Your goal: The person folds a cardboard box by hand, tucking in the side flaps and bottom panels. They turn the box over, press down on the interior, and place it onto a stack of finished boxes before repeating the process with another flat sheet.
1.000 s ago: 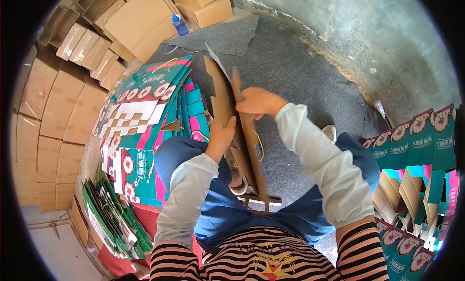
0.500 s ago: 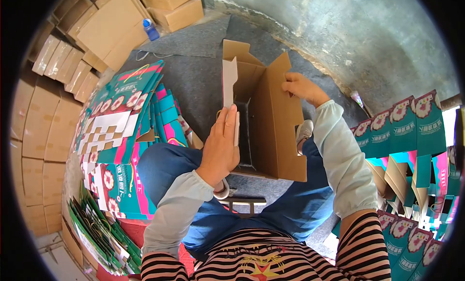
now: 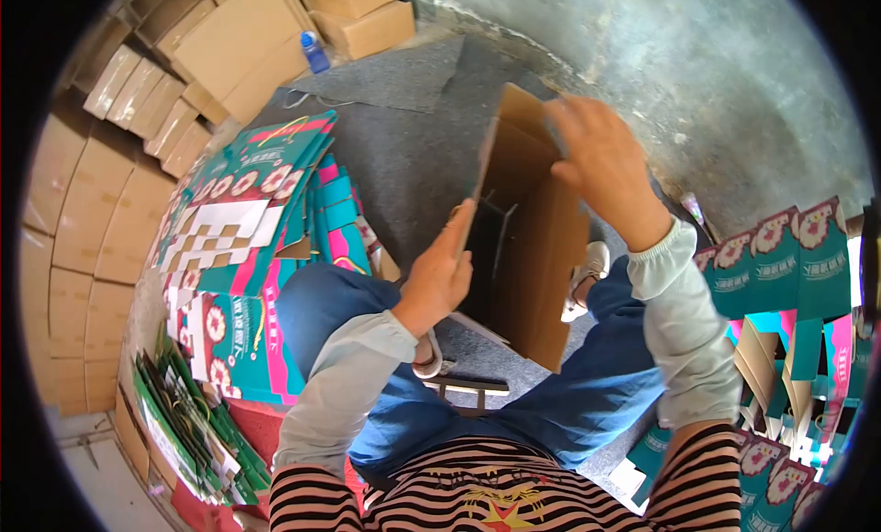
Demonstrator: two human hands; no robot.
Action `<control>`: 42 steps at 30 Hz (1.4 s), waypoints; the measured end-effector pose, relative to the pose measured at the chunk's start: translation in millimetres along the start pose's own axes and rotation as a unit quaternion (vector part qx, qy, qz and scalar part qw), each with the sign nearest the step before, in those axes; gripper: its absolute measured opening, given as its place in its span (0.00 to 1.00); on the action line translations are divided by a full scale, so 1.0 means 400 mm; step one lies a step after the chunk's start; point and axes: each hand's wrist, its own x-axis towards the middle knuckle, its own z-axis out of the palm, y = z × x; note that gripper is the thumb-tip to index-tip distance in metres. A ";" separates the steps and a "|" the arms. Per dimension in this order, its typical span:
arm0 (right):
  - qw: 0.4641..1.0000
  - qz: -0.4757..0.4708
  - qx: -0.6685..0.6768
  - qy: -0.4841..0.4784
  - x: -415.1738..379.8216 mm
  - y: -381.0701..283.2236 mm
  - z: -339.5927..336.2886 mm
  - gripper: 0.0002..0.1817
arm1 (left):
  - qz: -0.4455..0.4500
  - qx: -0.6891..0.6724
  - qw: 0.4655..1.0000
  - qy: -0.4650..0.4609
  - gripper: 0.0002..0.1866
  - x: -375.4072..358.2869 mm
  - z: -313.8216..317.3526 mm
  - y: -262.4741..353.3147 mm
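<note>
A cardboard gift box (image 3: 543, 266), brown inside, stands tilted between my knees with its mouth facing up. My left hand (image 3: 439, 280) is closed on the left wall, its thumb stretched up along the edge and its fingers curled. Over the far right corner of the box is my right hand (image 3: 606, 170), fingers stretched out and thumb apart, slightly blurred. The flaps seen earlier on the side walls are now folded down or hidden from this angle. Deep in the box, the bottom (image 3: 491, 257) looks dark.
Flat printed teal cartons (image 3: 243, 303) are piled at my left, with green bags (image 3: 193, 431) below them. Brown boxes (image 3: 83, 257) are stacked further left. A blue bottle (image 3: 315, 53) stands at the back. Teal boxes (image 3: 775, 266) line the right, before a concrete wall (image 3: 679, 64).
The box has tilted and turned, and its side flaps no longer stand up. My right hand has left the right flap and moved up over the far corner. My left hand now grips the left wall.
</note>
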 end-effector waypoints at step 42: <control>0.703 0.315 0.538 -0.343 -0.197 0.016 0.073 0.16 | -0.095 -0.088 0.988 0.084 0.39 0.147 0.002 0.038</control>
